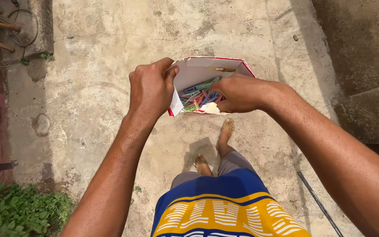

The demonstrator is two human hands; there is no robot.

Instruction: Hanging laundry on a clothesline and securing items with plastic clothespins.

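Fingers of the left hand [151, 87] curl shut on the edge of a white, red-trimmed cardboard box [198, 72] at upper centre; the right hand [241, 93] reaches inside, seemingly pinching colourful plastic clothespins [197, 94]. Rough, stained concrete floor [110, 44] lies below.

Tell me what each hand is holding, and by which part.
The left hand grips the cardboard box by its left rim. The right hand reaches among the clothes pegs; whether it holds one cannot be told.
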